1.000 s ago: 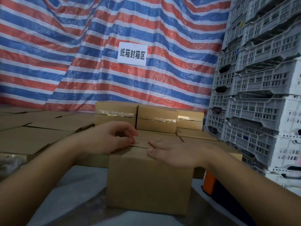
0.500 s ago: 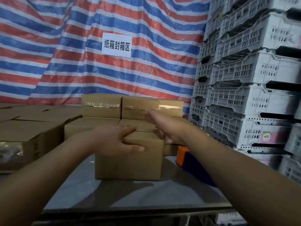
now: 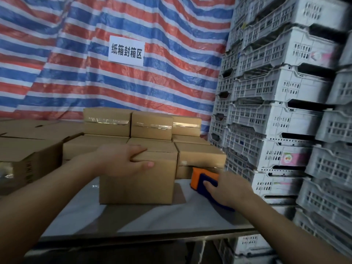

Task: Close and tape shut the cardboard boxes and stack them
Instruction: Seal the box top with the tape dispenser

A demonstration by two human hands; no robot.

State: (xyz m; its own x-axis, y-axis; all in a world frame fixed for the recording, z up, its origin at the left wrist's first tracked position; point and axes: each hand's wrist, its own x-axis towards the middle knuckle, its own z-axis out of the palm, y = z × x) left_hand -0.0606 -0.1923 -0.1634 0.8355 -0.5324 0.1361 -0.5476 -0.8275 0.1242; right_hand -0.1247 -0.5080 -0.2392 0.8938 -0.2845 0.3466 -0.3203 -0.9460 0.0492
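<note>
A closed, plain cardboard box [image 3: 137,183] stands on the grey table [image 3: 152,218] in front of me. My left hand [image 3: 122,161] grips its top left edge, fingers over the top flaps and thumb on the front face. To the right of the box lies an orange and blue tape dispenser [image 3: 200,176]. My right hand [image 3: 226,189] is laid over its blue handle, thumb on the near side and the other fingers hidden behind it. Taped boxes [image 3: 152,126] are stacked behind in two layers.
White plastic crates [image 3: 282,115] are piled high along the right, close to the table's edge. A larger open carton [image 3: 28,161] sits at the left. A striped tarpaulin with a white sign [image 3: 126,51] hangs behind the stack. The table's front edge [image 3: 144,237] is near me.
My right hand has left the top of the box, swung right and down, and landed on the tape dispenser. My left hand has stayed on the box's top left edge.
</note>
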